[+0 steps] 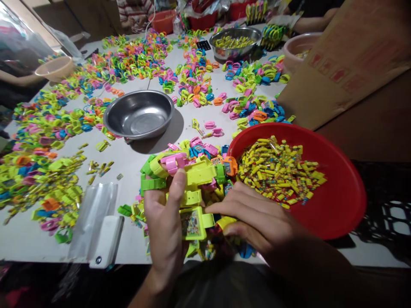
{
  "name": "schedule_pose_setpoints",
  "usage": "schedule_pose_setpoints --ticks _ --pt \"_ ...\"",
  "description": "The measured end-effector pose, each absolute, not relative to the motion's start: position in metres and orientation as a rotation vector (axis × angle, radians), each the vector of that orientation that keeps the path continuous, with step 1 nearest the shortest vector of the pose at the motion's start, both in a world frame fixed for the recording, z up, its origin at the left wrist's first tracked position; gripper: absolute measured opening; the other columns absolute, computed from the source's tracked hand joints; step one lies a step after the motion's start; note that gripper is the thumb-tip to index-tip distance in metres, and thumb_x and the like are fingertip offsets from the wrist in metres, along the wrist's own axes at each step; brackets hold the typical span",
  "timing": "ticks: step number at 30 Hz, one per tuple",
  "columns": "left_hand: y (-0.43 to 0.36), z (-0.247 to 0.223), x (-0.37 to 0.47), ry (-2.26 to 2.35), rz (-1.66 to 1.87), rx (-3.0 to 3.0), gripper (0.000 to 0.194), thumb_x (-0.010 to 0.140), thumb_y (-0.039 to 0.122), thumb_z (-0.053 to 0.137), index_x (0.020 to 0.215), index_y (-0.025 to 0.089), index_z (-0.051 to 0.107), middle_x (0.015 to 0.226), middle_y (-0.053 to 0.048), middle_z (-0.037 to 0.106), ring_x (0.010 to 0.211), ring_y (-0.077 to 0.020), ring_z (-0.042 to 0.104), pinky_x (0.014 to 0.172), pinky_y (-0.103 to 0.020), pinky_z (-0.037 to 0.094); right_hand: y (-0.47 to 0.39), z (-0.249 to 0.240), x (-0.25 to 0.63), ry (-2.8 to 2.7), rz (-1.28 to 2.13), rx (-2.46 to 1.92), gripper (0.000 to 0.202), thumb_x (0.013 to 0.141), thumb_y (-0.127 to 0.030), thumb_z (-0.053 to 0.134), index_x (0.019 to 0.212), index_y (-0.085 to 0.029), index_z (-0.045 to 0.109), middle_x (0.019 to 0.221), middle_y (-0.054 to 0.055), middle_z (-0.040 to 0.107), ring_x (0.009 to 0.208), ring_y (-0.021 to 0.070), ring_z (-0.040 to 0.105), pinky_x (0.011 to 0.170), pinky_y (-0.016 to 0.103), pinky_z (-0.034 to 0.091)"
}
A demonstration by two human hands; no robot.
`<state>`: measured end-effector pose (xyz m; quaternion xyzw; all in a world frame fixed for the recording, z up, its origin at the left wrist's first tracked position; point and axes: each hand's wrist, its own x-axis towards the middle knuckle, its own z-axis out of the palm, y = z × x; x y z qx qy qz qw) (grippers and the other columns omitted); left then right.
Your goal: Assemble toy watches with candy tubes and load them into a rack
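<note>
My left hand [167,222] is wrapped round a bunch of coloured plastic toy watches [201,171], yellow, green and pink, with the thumb across a pink one. One yellow-green watch [192,223] in the bunch shows a square face with a small picture pattern. Close on its right, my right hand [253,211] pinches a small yellow wrapped piece [225,222] between thumb and fingers, beside that watch's strap. Beyond my right hand, a red basin [345,192] holds a heap of small yellow wrapped pieces [279,171]. More watches lie under and behind both hands.
An empty steel bowl [139,115] stands ahead. A white device [107,241] and clear plastic bags [93,209] lie at the table's left front edge. Many watches cover the white table [154,164]. A cardboard box [346,64] rises at right. Other people sit across and at left.
</note>
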<state>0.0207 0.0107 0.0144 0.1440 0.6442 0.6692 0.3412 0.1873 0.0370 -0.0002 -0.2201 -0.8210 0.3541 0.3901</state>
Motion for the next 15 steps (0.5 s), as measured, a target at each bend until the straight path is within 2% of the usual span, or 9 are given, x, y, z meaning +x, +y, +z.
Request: schedule_pose_setpoints --ticks 3,7,12,15 --pt "0.011 0.016 0.022 1.735 1.684 0.396 0.055 0.071 0.059 0.093 0.077 0.022 0.053 0.067 0.005 0.047 0.054 -0.0091 0.048 0.045 -0.018 0.042 0.038 -0.001 0.186 -2.059 0.965 -0.551 0.030 0.113 -0.034 0.049 0.121 -0.013 0.069 0.093 0.007 0.066 0.088 0.0188 0.055 0.084 0.033 0.050" --pt "0.016 0.020 0.024 1.714 1.672 0.325 0.059 0.066 0.059 0.095 0.077 0.024 0.049 0.066 0.005 0.051 0.051 -0.0101 0.049 0.043 -0.019 0.043 0.040 -0.001 0.184 -2.021 1.002 -0.524 0.033 0.114 -0.036 0.048 0.118 -0.013 0.071 0.089 0.005 0.065 0.085 0.0171 0.056 0.081 0.030 0.049" --pt "0.016 0.015 0.024 1.605 1.602 0.207 0.053 0.067 0.055 0.095 0.094 0.021 0.063 0.066 0.007 0.052 0.045 -0.0071 0.043 0.040 -0.018 0.038 0.035 -0.007 0.179 -1.923 1.094 -0.542 0.035 0.114 -0.039 0.049 0.116 -0.015 0.073 0.088 0.004 0.065 0.082 0.0143 0.060 0.079 0.027 0.050" --pt "0.015 0.012 0.025 1.492 1.536 0.118 0.058 0.070 0.055 0.094 0.109 0.020 0.068 0.068 0.006 0.058 0.046 -0.0091 0.050 0.042 -0.020 0.044 0.026 -0.007 0.176 -1.867 1.107 -0.616 0.037 0.112 -0.044 0.049 0.117 -0.017 0.074 0.087 0.004 0.064 0.083 0.0159 0.063 0.075 0.026 0.051"
